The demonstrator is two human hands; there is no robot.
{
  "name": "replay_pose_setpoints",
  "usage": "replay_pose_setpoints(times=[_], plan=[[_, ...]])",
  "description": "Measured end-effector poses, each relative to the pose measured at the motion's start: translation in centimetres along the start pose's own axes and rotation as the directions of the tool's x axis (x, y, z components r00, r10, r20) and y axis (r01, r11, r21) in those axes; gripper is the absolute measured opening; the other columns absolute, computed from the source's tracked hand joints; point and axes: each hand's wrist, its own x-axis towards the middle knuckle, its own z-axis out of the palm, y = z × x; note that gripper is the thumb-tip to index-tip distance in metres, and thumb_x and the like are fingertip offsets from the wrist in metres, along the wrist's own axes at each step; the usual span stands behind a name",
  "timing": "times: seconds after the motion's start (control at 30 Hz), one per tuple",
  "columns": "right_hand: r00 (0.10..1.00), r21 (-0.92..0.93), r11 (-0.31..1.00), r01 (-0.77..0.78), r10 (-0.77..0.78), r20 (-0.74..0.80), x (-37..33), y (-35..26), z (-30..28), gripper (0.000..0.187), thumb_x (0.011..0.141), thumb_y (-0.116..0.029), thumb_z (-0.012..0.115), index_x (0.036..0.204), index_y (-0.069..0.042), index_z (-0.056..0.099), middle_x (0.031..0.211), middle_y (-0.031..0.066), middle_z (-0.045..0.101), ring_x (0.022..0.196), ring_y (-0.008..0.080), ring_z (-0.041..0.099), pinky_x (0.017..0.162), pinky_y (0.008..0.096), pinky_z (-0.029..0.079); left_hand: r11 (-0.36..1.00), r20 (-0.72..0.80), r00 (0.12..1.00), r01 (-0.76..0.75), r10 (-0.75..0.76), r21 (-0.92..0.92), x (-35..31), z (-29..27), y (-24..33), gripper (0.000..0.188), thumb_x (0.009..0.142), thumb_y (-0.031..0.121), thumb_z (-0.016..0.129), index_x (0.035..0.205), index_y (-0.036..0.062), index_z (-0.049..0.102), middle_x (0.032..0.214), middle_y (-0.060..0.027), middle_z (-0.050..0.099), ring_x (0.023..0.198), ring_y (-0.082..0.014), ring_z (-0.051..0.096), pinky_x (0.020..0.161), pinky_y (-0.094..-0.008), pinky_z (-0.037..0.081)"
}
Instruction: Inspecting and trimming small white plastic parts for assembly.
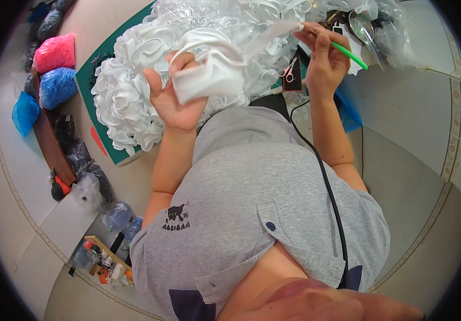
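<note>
Head view: I'm seeing white ribbon above the near bench edge, hiding whether the left hand is gripping. The right hand is clasping a green stick, apparently tensioning the ribbon.

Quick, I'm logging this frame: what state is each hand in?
Left hand: partly curled, thumb apart, holding white fabric.
Right hand: closed on a green stick, white strip at its fingertips.

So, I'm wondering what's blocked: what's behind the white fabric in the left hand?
Around the white fabric, a heap of white ruffled pieces shows behind. What lies directly behind it is covered, including part of the left hand.
</note>
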Motion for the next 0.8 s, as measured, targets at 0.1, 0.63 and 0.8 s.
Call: replay_pose_setpoints(times=[0.1, 0.63, 0.8], plan=[[0.953, 0.510, 0.810, -0.290, 0.292, 0.078, -0.9, -1.9, 0.4, 0.010, 0.096, -0.012, 0.049, 0.101, -0.003, 0.050, 0.103, 0.0136, 0.057, 0.080, 0.0245, 0.063, 0.081, 0.0402, 0.055, 0.994, -0.034, 0.997, -0.063, 0.066, 0.087, 0.8, -0.8, 0.5, 0.020, 0.088, 0.016, 0.062, 0.098, 0.0091, 0.046, 0.082, 0.0016, 0.043, 0.064, -0.0104, 0.037, 0.075, -0.0244, 0.041], [0.863, 0.797, 0.593, -0.115, 0.457, -0.216, 0.2, -6.9, -16.6, 0.012, 0.094, -0.009, 0.050, 0.088, 0.001, 0.054, 0.078, 0.0078, 0.060, 0.070, 0.0190, 0.062, 0.073, 0.0312, 0.056, 0.787, -0.307, 0.952, 0.179, 0.013, 0.590, -0.9, 1.2, 3.3, 0.040, 0.096, 0.012, 0.037, 0.135, 0.0068, 0.030, 0.137, -0.0216, 0.038, 0.049, -0.0048, 0.025, 0.033, -0.0146, 0.021], [0.430, -0.677, 0.299, -0.673, 0.903, -0.028, -6.3, -3.2, -21.6, 0.020, 0.092, -0.022, 0.057, 0.087, -0.002, 0.061, 0.077, 0.0060, 0.065, 0.068, 0.0130, 0.063, 0.066, 0.0279, 0.053, 0.097, -0.486, 0.825, 0.480, 0.290, 0.872, -1.2, 2.1, 2.0, 0.048, 0.098, 0.020, 0.037, 0.140, 0.0040, 0.019, 0.100, -0.0181, 0.064, 0.046, -0.0050, 0.036, 0.032, -0.0179, 0.028]])
